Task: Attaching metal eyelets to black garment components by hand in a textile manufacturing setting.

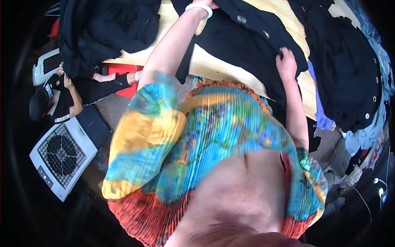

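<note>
Speaker A: Where is the cloth in hand?

Speaker B: Your long black fabric piece point(242, 45), marked with 2 pale spots, lies flat across the pale wooden tabletop point(214, 62), its lower edge draping toward your lap.

Speaker A: And the fingers?

Speaker B: Your right hand point(286, 66) rests at the fabric's right side, fingers bent onto it; whether they pinch it, you cannot tell. Your left hand point(207, 3), below a white ring-shaped bracelet point(210, 11), reaches the top edge of view, cut off, so its grip cannot be told.

Speaker A: What lies around?

Speaker B: To your right, another black fabric piece point(343, 70); to your left, a dark heaped cloth point(111, 24).
</note>
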